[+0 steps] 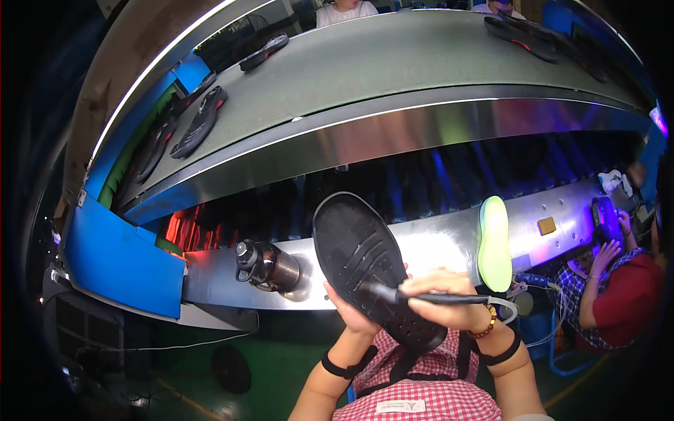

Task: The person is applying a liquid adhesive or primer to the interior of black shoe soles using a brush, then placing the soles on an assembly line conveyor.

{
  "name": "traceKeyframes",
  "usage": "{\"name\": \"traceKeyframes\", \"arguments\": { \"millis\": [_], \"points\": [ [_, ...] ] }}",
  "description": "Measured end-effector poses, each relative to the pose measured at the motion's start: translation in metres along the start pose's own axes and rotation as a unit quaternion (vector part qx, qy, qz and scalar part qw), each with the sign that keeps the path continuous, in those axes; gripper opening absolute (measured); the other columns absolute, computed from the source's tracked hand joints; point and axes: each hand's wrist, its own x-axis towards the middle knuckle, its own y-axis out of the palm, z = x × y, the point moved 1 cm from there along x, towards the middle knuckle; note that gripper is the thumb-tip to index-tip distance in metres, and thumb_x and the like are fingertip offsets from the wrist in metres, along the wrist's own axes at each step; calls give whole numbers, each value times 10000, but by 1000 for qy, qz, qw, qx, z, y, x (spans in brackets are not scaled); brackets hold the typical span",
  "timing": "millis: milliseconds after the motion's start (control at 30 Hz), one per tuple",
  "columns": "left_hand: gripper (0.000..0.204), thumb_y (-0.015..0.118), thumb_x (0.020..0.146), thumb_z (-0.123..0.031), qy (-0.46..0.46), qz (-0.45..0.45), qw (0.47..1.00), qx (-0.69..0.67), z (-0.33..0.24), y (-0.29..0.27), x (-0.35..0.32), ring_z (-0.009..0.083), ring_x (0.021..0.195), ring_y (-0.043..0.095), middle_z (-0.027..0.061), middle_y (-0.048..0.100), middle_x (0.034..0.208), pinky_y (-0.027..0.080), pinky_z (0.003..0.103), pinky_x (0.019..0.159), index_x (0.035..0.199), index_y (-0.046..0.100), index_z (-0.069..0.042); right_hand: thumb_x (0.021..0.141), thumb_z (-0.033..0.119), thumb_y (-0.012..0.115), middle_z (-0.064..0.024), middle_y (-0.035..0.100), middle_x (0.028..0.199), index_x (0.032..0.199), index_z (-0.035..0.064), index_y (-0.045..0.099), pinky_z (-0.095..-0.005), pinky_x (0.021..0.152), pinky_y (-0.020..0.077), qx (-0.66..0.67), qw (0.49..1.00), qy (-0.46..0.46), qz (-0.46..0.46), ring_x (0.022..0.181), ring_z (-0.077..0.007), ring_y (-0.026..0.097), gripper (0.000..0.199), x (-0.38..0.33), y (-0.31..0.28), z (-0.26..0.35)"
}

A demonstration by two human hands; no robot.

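My left hand (353,313) is closed on a black shoe sole (354,238), supporting it from underneath, with most of the fingers hidden behind it. The sole is tilted up, its ribbed and dotted inner face toward me. In my right hand (449,302) is a black-handled brush (382,292), its bristles at the middle of that face; a pale tube (509,305) runs from the handle's rear end past my wrist. To the right, a yellow-green sole (495,245) lies on the metal shelf (435,242).
A dark drinks bottle (270,265) stands at the shelf's left. Beyond, a conveyor belt (372,63) carries several black soles (201,123). A small tan block (547,225) lies at right. A co-worker in red (628,302) sits close on the right, handling a dark shoe part.
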Motion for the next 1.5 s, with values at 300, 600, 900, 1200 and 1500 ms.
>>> {"name": "traceKeyframes", "arguments": {
  "millis": [300, 600, 900, 1200, 1500],
  "points": [
    [1027, 247, 776, -839, 77, -4, 995, -70, -15, -4, 11, 405, 1074, 552, 290, 498, 1243, 466, 535, 920, 1377, 361, -14, 749, 135, 747, -42, 718, 949, 965, 107, 719, -329, 812, 461, 45, 999, 11, -21, 982, -181, 665, 219, -3, 2, -3],
    [1060, 327, 727, -870, 138, -6, 988, -74, -28, -1, 13, 398, 990, 570, 296, 524, 1181, 491, 508, 864, 1351, 399, -17, 718, 82, 754, -92, 716, 951, 949, 52, 718, -304, 764, 455, -1, 1000, -5, -4, 828, -177, 641, 235, -10, -4, 2],
    [1018, 345, 750, -844, 167, -20, 983, -72, -39, 11, 18, 375, 887, 615, 268, 600, 1062, 522, 483, 798, 1297, 463, 7, 728, 108, 756, -13, 723, 939, 947, 80, 726, -294, 774, 424, 48, 999, 3, -4, 800, -157, 592, 224, -17, -7, -1],
    [961, 411, 785, -779, 170, 53, 982, -69, -47, 6, 22, 388, 990, 581, 288, 522, 1162, 475, 514, 887, 1333, 423, 10, 735, 67, 735, -81, 715, 952, 942, 60, 715, -343, 850, 464, 55, 998, 0, 3, 891, -217, 667, 208, -25, -13, -5],
    [987, 420, 767, -791, 137, 75, 984, -84, -49, 4, 25, 416, 1034, 561, 309, 490, 1232, 471, 522, 900, 1360, 408, -2, 737, 22, 742, -134, 705, 983, 993, 8, 705, -358, 869, 496, 137, 990, 29, 22, 946, -245, 655, 260, -35, -26, -19]
  ]
}}
